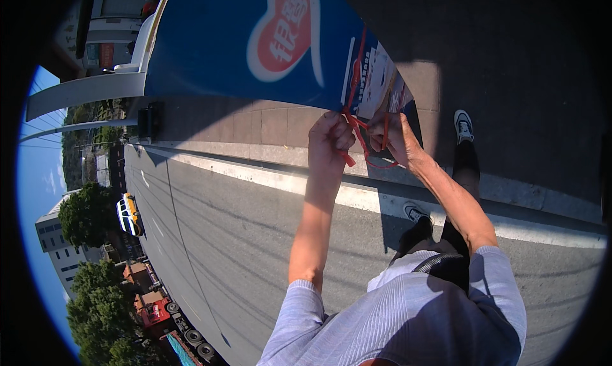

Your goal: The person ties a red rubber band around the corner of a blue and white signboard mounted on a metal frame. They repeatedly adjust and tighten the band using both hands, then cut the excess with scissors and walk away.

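Before me stands a large blue printed panel (205, 46) with a red heart-shaped emblem and writing on it. A red plastic cord (359, 65) runs down its face and is knotted or crossed at the lower edge. My left hand (332, 134) is closed on the cord just below that edge, and a short tail sticks out under the fingers. The other length of cord passes through the fingers of my right hand (394, 134), which pinches it. A loose red loop hangs between and below both hands. The fingertips are partly hidden.
My shoes (464, 127) straddle the kerb (354, 196), between paved sidewalk (272, 127) and road (229, 242). A yellow-and-white van (128, 214) and a red truck (157, 312) are on the road at left. A light metal frame member (86, 94) adjoins the panel.
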